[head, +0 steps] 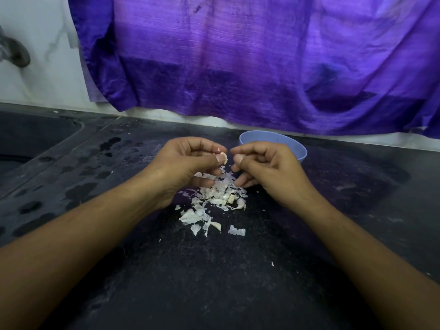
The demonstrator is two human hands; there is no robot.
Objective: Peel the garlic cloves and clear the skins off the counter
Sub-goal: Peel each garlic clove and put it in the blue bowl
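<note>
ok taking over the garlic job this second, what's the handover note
The left hand pinches a garlic clove above the skins.
The right hand, fingers curled, sits beside it; whether it holds anything is unclear.
They lie heaped on the counter below both hands.
The blue bowl stands behind the right hand, contents hidden.
Done: plenty peeled, judging by the heap.
Left: finish this clove, clear the skins.

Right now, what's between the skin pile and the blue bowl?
In the head view, the right hand sits between the skin pile and the blue bowl, covering the bowl's near rim. The left hand, beside it, pinches a garlic clove.
</note>
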